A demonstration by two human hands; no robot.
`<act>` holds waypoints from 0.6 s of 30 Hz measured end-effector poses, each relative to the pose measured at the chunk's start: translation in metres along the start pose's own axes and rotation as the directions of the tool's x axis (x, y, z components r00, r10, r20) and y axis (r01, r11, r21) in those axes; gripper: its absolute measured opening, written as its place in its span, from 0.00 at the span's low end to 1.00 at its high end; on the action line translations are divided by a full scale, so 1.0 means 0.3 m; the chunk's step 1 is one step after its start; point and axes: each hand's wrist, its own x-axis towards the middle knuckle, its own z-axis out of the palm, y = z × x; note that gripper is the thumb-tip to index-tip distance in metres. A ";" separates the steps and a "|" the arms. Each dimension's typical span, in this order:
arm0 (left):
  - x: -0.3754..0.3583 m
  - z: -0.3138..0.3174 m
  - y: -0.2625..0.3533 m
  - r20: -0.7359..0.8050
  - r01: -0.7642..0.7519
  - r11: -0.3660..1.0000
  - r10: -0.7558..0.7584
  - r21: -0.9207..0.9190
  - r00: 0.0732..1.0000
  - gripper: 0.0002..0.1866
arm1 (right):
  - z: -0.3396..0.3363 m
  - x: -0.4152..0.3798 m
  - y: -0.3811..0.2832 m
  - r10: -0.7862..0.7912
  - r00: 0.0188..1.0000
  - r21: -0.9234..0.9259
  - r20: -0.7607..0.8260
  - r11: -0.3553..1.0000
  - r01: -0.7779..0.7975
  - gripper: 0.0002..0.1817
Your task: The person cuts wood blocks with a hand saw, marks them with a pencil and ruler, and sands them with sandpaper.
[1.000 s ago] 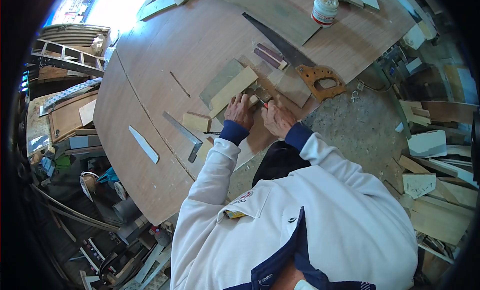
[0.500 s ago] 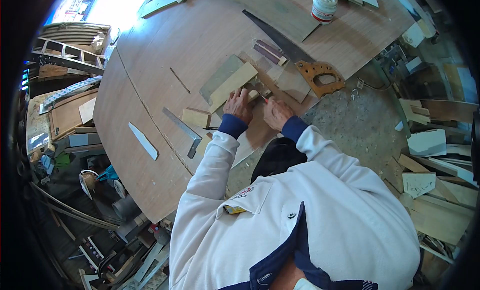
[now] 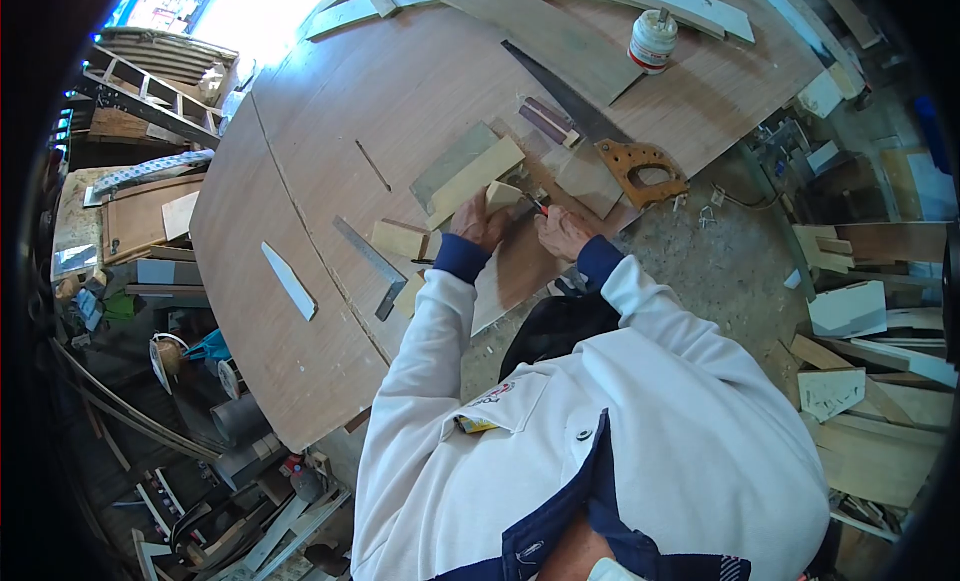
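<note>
My left hand (image 3: 474, 222) is closed on a small pale wood block (image 3: 503, 196) at the table's near edge. My right hand (image 3: 564, 234) grips a slim tool with a red part (image 3: 541, 210); its tip points at the block, and its exact kind is too small to make out. Just beyond my left hand lie a pale wood strip (image 3: 478, 184) and a grey-green board (image 3: 453, 166). To its left are another wood block (image 3: 398, 239) and a metal try square (image 3: 372, 268). A handsaw (image 3: 590, 121) rests beyond my right hand.
A white jar (image 3: 652, 43) stands at the far right of the wooden tabletop (image 3: 290, 111). Near the saw lie dark sanding blocks (image 3: 548, 123). A white pointed offcut (image 3: 288, 280) lies on the left. Wood scraps (image 3: 850, 381) are piled at the right, and a ladder (image 3: 150, 99) is at the left.
The view has shifted slightly, so the table's things sit lower. More of the wood block now shows above my left fingers, at a different angle. My right hand is a little farther from it.
</note>
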 end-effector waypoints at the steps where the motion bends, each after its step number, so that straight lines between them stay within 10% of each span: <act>1: -0.019 -0.010 0.014 -0.004 0.003 1.000 -0.003 0.000 1.000 0.27 | 0.002 0.002 -0.008 0.172 0.985 0.150 0.025 0.973 -0.174 0.22; 6: -0.090 -0.050 0.142 -0.191 0.051 0.730 -0.245 -0.681 0.951 0.19 | -0.106 -0.057 -0.044 0.218 0.976 0.444 0.021 0.872 -0.204 0.20; 13: -0.094 0.024 0.086 -0.320 -0.119 0.704 -0.161 -0.700 0.934 0.19 | -0.198 -0.146 -0.178 0.193 0.974 0.888 0.122 0.416 -0.194 0.12; 18: -0.063 0.090 0.092 -0.326 -0.193 0.298 -0.505 -0.935 0.799 0.13 | -0.176 -0.174 -0.184 0.035 0.997 0.964 0.063 0.257 -0.070 0.16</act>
